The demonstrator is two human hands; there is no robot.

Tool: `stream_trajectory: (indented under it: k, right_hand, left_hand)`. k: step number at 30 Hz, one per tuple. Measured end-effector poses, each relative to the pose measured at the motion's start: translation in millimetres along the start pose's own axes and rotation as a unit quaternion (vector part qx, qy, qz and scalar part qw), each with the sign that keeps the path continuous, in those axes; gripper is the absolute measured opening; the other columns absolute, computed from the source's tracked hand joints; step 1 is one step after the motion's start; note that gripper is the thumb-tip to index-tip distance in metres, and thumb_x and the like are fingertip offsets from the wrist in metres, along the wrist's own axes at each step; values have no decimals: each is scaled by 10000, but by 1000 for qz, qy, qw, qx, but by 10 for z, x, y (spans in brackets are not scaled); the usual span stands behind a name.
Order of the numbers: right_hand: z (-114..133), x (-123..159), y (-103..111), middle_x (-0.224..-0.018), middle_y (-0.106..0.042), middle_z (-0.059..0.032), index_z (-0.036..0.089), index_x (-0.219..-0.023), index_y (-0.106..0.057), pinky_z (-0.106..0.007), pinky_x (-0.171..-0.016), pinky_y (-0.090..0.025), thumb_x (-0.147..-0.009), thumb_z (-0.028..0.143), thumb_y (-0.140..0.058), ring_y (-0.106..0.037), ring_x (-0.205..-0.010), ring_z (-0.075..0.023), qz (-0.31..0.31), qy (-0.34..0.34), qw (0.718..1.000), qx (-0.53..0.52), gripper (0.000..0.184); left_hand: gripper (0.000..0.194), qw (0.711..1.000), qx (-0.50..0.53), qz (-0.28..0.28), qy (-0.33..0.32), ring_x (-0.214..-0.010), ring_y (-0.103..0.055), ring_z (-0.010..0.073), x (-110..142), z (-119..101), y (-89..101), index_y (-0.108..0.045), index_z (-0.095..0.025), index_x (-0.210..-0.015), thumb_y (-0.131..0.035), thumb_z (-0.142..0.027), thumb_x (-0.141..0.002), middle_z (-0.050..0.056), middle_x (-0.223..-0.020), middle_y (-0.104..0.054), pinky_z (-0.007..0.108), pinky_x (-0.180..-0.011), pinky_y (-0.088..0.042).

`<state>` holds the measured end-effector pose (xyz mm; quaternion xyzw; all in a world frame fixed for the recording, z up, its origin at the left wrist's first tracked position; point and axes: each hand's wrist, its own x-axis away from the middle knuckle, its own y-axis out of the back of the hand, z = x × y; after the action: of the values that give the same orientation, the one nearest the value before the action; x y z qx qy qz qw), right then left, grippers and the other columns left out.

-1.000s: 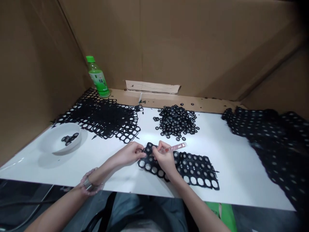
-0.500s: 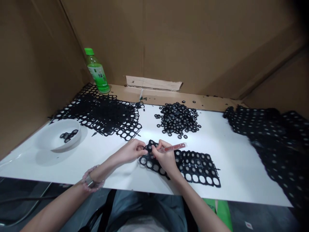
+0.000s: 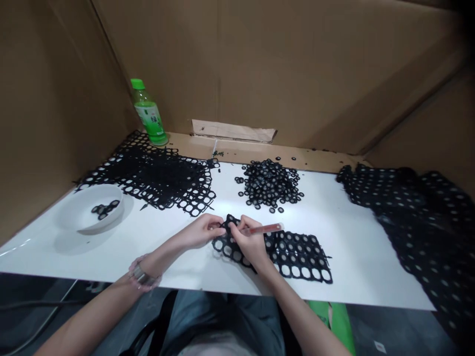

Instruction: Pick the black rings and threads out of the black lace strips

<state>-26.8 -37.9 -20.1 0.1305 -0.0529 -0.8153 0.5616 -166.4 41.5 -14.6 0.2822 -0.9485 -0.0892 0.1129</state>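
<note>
A black rubbery sheet (image 3: 305,259) with rows of ring shapes lies near the table's front edge. Its front row shows open holes, while most other rings have grey centres. My left hand (image 3: 202,232) pinches the sheet's raised left end between thumb and fingers. Close beside it, my right hand (image 3: 252,243) grips a slim pen-like tool with a reddish translucent handle (image 3: 265,228). The tool's tip is hidden by my fingers at the sheet. Behind my hands lies a heap of loose black rings (image 3: 270,184).
A white bowl (image 3: 69,210) holding several black rings (image 3: 105,210) stands at left. Behind it spread tangled, emptied black lattices (image 3: 163,173), with a green drink bottle (image 3: 150,118) at the back. More black sheets (image 3: 404,212) overhang the right side. Cardboard walls (image 3: 282,64) enclose the table.
The whole view has shifted slightly, moving the right-hand things leftward. Both hands keep their hold at the sheet's left end, with only small finger movement.
</note>
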Motion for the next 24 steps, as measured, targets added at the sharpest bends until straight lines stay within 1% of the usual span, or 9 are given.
stream_trajectory:
  k: [3,5,8,11,14,16,18,20,24]
  right_hand:
    - [162,-1,181,-427,-501,37,207,-631,-449,-211,-366,-294,-794,469,-476,-431,-343,-100,4,-42,990,-134,310]
    - [319,-2,399,-443,-555,14,192,-825,-549,-209,-321,-277,-833,559,-322,-421,-295,-102,21,-42,985,-165,432]
    - [555,4,767,-419,-563,0,177,-947,-587,-209,-301,-242,-853,562,-270,-367,-259,-90,-25,8,991,-134,507]
    - [696,18,998,-653,-673,-71,198,-883,-574,-252,-431,-402,-861,537,-288,-572,-469,-150,-92,83,987,-104,444]
    - [721,42,1015,-995,-649,-100,214,-754,-485,-341,-716,-463,-879,481,-297,-594,-935,-221,-103,101,987,-66,349]
    - [701,61,954,-992,-616,-66,224,-748,-425,-355,-822,-423,-869,421,-380,-518,-1047,-213,-60,82,994,-47,236]
    - [673,80,885,-861,-554,-13,235,-758,-382,-313,-790,-427,-789,359,-541,-521,-952,-189,-17,69,997,-45,204]
    - [647,95,832,-760,-436,33,242,-748,-339,-259,-698,-434,-701,292,-639,-504,-790,-149,-17,67,996,-64,308]
    - [602,117,787,-737,-336,44,243,-729,-280,-220,-652,-412,-690,232,-633,-449,-731,-122,-58,60,989,-119,355]
  left_hand:
    - [282,999,21,0,-35,-556,-357,84,3,-141,10,-514,-115,-693,-499,-381,-787,-34,-597,-405,193,-512,-286]
    - [292,998,25,-4,-52,-596,-391,98,-1,-259,29,-534,-115,-725,-489,-394,-796,-20,-637,-446,202,-557,-323]
    - [299,996,21,-15,-81,-651,-423,118,-21,-443,42,-538,-122,-702,-498,-405,-791,-8,-660,-477,218,-624,-352]
    - [316,995,39,-4,-96,-698,-454,144,-43,-635,-3,-557,-128,-730,-500,-435,-783,11,-695,-521,238,-670,-374]
    - [338,993,52,6,-104,-716,-470,155,-57,-834,-87,-571,-132,-753,-492,-460,-782,18,-710,-539,245,-686,-386]
    - [334,991,54,12,-118,-713,-472,149,-69,-952,-140,-579,-132,-762,-492,-454,-785,13,-709,-540,237,-679,-388]
    - [316,990,48,17,-135,-711,-472,142,-89,-1043,-184,-580,-133,-750,-495,-434,-792,11,-711,-540,226,-672,-390]
    - [275,988,39,3,-148,-711,-479,133,-113,-1098,-228,-574,-137,-748,-511,-401,-793,9,-727,-544,218,-668,-396]
    - [177,977,-14,-121,-173,-714,-518,133,-142,-1098,-364,-553,-164,-863,-564,-315,-771,14,-775,-571,222,-659,-418]
